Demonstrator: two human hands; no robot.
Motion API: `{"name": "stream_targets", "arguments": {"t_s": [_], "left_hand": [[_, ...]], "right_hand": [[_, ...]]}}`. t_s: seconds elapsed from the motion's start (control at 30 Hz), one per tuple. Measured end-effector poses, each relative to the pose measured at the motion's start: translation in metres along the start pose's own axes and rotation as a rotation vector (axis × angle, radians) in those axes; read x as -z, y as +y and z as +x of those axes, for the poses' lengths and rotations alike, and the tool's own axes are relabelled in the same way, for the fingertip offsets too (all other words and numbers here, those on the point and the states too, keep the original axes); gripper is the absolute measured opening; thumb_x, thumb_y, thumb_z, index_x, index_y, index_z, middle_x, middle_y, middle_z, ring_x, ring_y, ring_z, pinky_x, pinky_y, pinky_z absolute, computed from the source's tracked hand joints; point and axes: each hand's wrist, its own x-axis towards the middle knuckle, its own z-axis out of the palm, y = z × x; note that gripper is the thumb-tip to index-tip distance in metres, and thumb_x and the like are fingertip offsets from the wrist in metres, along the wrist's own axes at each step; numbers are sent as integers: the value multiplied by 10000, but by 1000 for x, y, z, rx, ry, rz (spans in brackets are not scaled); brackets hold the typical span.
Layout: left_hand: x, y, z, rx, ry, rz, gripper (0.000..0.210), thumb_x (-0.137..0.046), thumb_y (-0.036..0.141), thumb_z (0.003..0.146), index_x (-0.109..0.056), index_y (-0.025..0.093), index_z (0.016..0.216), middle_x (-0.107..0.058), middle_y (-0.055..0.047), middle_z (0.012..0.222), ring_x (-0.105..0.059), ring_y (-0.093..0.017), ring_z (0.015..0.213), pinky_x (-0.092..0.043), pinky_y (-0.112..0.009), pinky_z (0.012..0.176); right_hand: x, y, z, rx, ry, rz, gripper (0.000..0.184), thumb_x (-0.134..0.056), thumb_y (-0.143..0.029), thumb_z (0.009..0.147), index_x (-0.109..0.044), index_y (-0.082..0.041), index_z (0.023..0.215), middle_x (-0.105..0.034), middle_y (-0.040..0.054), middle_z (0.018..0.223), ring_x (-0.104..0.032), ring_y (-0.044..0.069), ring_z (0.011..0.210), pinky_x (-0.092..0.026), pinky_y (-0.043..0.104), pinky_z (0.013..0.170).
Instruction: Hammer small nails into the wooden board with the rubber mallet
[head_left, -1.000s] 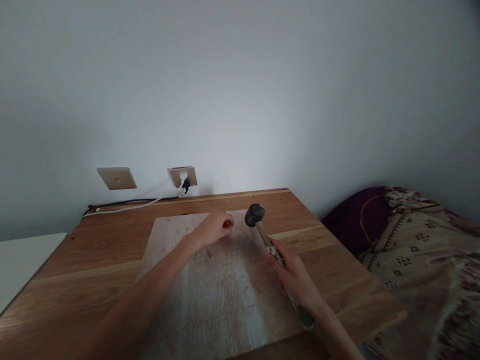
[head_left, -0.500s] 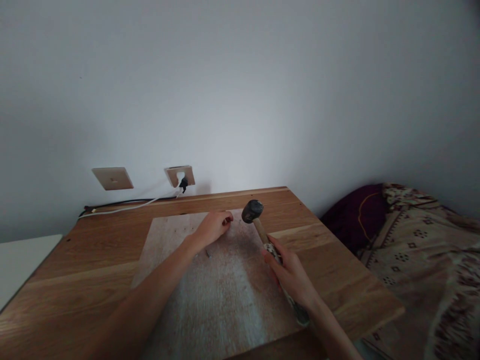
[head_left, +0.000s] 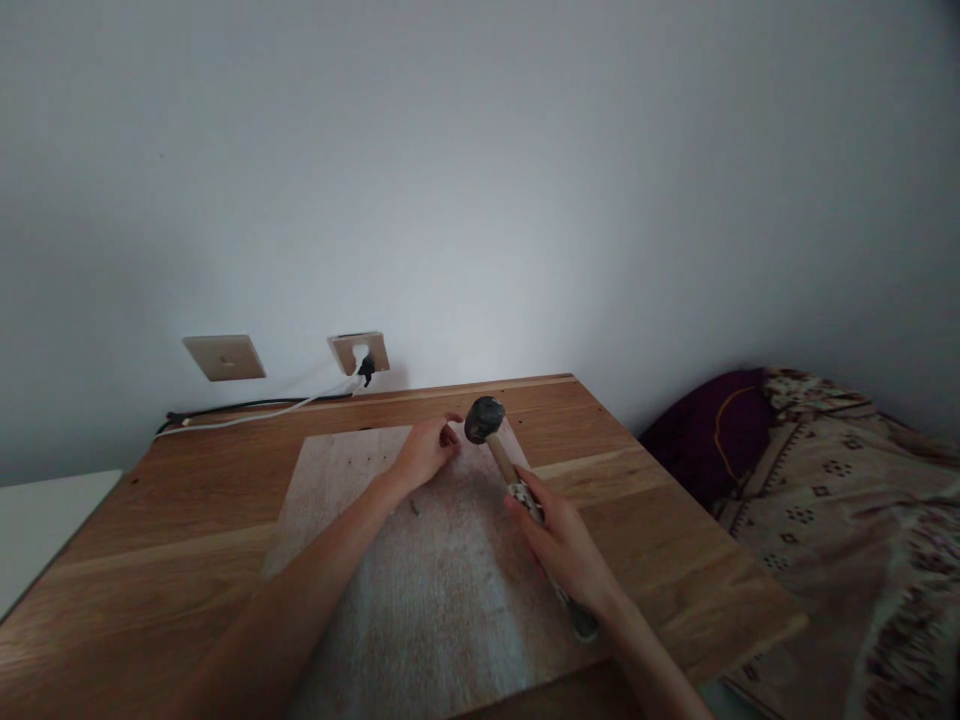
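Note:
My right hand (head_left: 561, 540) is closed around the handle of a hammer (head_left: 499, 455). Its dark, mallet-like head is raised over the far right part of a pale wooden board (head_left: 442, 600). My left hand (head_left: 427, 452) rests at the far edge of this board, just left of the hammer head. Its index finger stretches out, apart from the thumb, while the other fingers bend; nothing shows between them. A small grey nail-like piece (head_left: 415, 508) lies on the board beside my left forearm. Small dark spots mark the board's far left part.
Under the board is a brown wooden tabletop (head_left: 645, 520), its far edge along the wall. A black cable and a white cable (head_left: 255, 415) run to a wall socket (head_left: 358, 352) beside a switch plate (head_left: 225, 357). Patterned bedding (head_left: 817, 540) lies to the right.
The hammer and my right hand have moved left, bringing the head closer to my left hand. My left hand has shifted slightly left, and its index finger has straightened away from the thumb.

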Motion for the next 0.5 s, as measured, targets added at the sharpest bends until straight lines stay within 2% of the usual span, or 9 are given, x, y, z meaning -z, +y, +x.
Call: {"name": "stream_targets", "arguments": {"t_s": [0.13,0.2,0.3,0.4,0.5], "left_hand": [[-2,-1,1,-23,-35,-24,466,-710,69,761,-674,176,1213,-745,-23,875,-705,-203,812,-539,-322,797],[5,-1,1,-67,-45,14,529,-709,62,721,-655,167,1237,-738,-44,970,-694,-206,846,-538,-321,799],[29,1,-3,-124,-94,157,461,-704,87,684,-668,143,1140,-695,-84,1095,-672,-212,883,-528,-321,793],[61,5,-15,-171,-279,311,226,-664,146,734,-682,163,959,-682,-55,963,-658,-221,856,-502,-321,769],[78,9,-29,-204,-388,425,201,-672,153,714,-685,185,913,-675,-48,941,-656,-238,877,-487,-320,765]], "right_hand": [[-4,-2,2,31,6,-18,460,-516,-409,1012,-635,-175,1390,-663,15,723,-680,216,691,-506,276,601],[-6,-2,3,56,2,-43,448,-509,-392,1013,-639,-168,1379,-685,32,767,-700,229,754,-526,291,650],[-8,-2,4,93,-23,-79,404,-507,-348,1005,-664,-152,1321,-719,61,860,-713,239,816,-542,320,732],[-10,0,6,108,-36,-85,369,-506,-327,1002,-682,-155,1276,-735,76,909,-718,245,842,-543,344,784],[-11,0,7,126,-25,-91,370,-506,-328,996,-677,-151,1272,-745,88,955,-716,254,885,-537,349,812]]}}
